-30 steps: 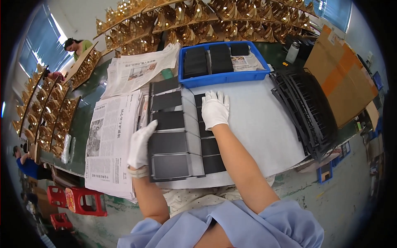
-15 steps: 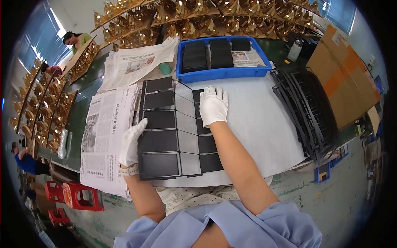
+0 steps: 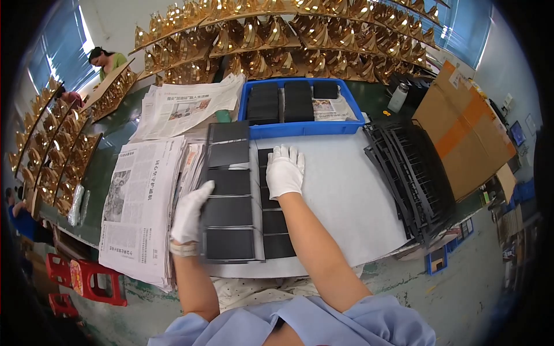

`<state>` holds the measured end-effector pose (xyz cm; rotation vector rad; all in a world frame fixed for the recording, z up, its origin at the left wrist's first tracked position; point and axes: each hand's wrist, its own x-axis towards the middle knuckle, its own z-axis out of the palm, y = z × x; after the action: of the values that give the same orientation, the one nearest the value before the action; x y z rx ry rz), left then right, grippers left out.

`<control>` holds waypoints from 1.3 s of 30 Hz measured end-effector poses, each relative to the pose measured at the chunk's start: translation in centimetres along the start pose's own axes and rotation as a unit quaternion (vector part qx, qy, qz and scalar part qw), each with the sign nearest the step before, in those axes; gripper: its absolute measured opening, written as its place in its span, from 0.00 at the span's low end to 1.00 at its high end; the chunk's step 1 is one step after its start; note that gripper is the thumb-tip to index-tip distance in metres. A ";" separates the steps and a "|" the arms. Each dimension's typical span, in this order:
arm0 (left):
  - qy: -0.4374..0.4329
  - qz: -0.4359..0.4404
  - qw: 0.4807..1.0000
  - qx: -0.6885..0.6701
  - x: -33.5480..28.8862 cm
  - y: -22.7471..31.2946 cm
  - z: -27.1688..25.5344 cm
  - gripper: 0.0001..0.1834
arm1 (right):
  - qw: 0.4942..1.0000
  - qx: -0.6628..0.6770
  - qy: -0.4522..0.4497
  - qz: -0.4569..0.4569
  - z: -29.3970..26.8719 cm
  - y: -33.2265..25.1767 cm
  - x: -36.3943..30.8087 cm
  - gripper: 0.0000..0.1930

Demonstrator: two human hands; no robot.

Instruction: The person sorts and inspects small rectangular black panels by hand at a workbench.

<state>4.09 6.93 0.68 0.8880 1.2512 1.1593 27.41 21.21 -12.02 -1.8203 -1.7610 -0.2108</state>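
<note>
Centre: right hand [image 3: 285, 173] lies flat, fingers extended, over black panels [image 3: 275, 221]; uneven pressure could shift them. Left-centre: left hand [image 3: 191, 216] at panel strip [image 3: 229, 211] edge; grip cannot be determined.

Black frame [image 3: 229, 211], long, five-sectioned; black panels [image 3: 278, 245], rectangular, flat, in column just right.

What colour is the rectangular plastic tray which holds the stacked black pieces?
Blue: the rectangular plastic tray shows best in the head view.
</note>
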 end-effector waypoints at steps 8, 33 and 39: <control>0.025 0.078 0.996 0.044 -0.3 -2.2 6.0 0.23 | 1.000 0.001 0.018 -0.007 1.3 1.8 -0.4 0.21; -0.024 0.063 0.994 0.084 -2.0 -0.8 2.6 0.26 | 0.997 -0.008 -0.064 -0.043 4.5 1.3 -1.0 0.24; 0.014 0.167 0.986 0.019 -4.2 1.7 -3.8 0.23 | 0.999 -0.021 0.030 -0.026 1.7 0.8 -0.1 0.24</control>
<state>0.29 2.91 2.74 1.1438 1.1788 1.4178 27.65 22.06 -13.68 -1.7806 -1.7755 -0.3226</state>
